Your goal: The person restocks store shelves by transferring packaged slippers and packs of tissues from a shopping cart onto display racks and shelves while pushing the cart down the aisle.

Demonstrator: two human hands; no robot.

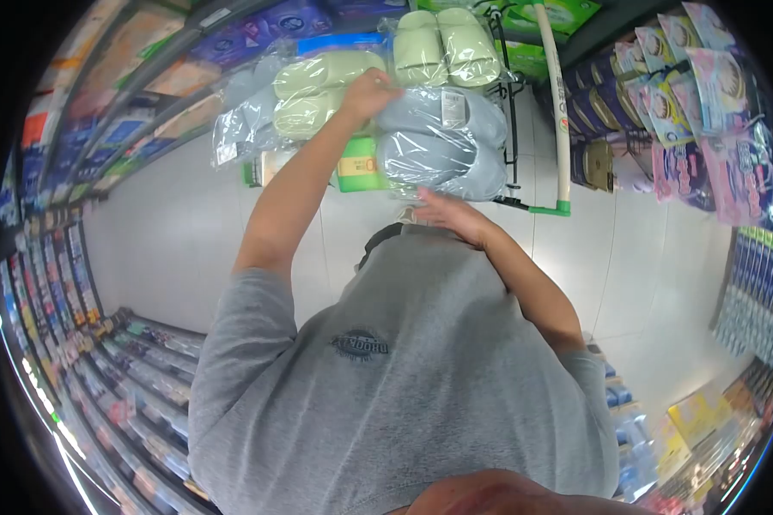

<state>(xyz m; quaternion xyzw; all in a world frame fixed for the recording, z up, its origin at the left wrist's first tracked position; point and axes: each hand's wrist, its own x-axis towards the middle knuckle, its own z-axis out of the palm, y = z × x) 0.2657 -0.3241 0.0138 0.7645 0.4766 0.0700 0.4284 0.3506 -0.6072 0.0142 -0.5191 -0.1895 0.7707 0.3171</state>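
My left hand [370, 94] is at the upper middle, its fingers bent at the edge of a bagged pair of blue-grey slippers [429, 146]; whether it grips the plastic is unclear. Left of it lies a bagged pair of pale green slippers [305, 94]. Another green pair [419, 56] lies above the blue-grey one. My right hand [447, 215] is at the near edge of the blue-grey pair, fingers spread and touching or close to the bag. More bagged blue-grey slippers [247, 116] are at the far left of the pile.
A shopping cart with a pale handle and green corner [560, 129] stands right of the slippers. Beneath them is a green package [358, 165]. Stocked shelves [60, 137] line the left; bagged goods [704, 129] hang at right. White tiled floor [180, 232] shows between.
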